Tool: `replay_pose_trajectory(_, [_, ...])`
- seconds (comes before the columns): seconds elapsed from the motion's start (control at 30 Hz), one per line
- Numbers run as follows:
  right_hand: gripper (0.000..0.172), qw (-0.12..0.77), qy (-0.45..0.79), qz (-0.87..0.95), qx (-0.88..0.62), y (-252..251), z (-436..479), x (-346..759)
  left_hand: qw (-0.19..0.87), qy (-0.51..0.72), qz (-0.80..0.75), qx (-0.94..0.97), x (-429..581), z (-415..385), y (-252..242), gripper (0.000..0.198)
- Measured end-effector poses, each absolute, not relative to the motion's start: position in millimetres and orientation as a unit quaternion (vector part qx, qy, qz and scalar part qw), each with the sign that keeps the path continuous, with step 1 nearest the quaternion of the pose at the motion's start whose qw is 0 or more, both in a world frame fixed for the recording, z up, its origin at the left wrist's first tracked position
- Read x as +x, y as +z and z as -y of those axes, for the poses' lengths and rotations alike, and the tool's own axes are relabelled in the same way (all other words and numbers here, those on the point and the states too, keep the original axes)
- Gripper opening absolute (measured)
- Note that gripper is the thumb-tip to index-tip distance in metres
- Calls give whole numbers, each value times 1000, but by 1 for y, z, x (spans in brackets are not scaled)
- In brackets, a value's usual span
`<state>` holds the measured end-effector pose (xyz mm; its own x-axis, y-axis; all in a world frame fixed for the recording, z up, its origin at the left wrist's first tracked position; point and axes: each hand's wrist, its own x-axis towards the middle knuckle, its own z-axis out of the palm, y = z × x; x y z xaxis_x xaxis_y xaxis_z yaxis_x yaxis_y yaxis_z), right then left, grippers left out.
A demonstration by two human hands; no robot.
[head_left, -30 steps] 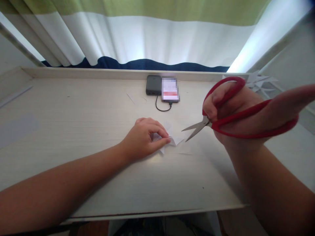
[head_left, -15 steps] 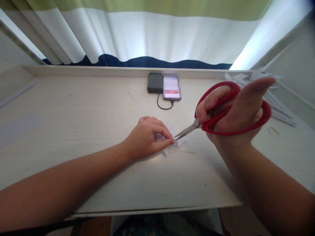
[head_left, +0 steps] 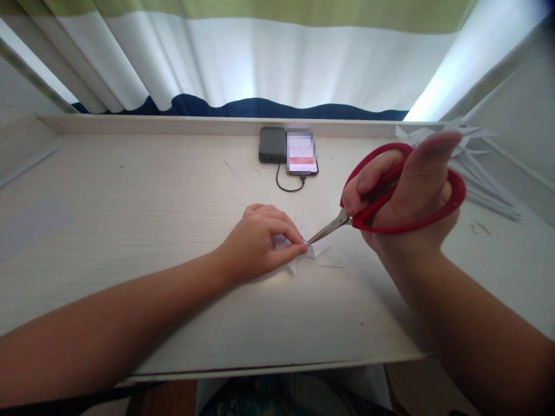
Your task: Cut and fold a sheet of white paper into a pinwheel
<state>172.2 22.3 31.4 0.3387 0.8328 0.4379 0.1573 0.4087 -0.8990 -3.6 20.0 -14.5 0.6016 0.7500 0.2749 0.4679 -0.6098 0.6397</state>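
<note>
My left hand [head_left: 269,240] pinches a small folded white paper piece [head_left: 319,249] between thumb and fingers, low over the desk. Pointed paper tips stick out around the hand, while the middle of the piece is hidden under it. Red-handled scissors [head_left: 343,218] are in my right hand [head_left: 403,190], its fingers through one loop and its thumb through the other. The scissor blades are closed together, and their tips meet the paper right beside my left fingertips. A thin paper sliver [head_left: 332,265] lies just below the piece.
A dark power bank [head_left: 273,145] and a phone [head_left: 300,152], joined by a short cable, lie at the back. Paper shapes and strips [head_left: 485,179] are heaped at the right. A white sheet [head_left: 32,226] lies at the left. A curtain [head_left: 260,63] hangs behind the desk.
The scissor blades have gone from slightly apart to closed at the paper. My right thumb and its handle loop have swung to the left. My left hand has stayed in place.
</note>
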Motion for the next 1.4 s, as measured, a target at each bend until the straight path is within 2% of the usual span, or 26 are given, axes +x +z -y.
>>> replay_pose_trajectory(0.5, [58,657,265,551,-441,27,-25,181,261,269,-355,857,-3,-20,-14,7])
replay_pose_trajectory(0.7, [54,591,326,600,-430,33,-25,191,261,269,-350,858,-3,-19,-14,7])
replay_pose_trajectory(0.9, [55,663,270,530,-455,24,-26,181,273,269,-352,854,-3,-20,-15,8])
replay_pose_trajectory(1.27, [55,679,335,508,-410,14,-40,188,294,276,-333,852,-4,-19,-13,7])
replay_pose_trajectory(1.4, [56,693,324,505,-400,15,-41,189,298,273,-331,853,-4,-20,-12,8])
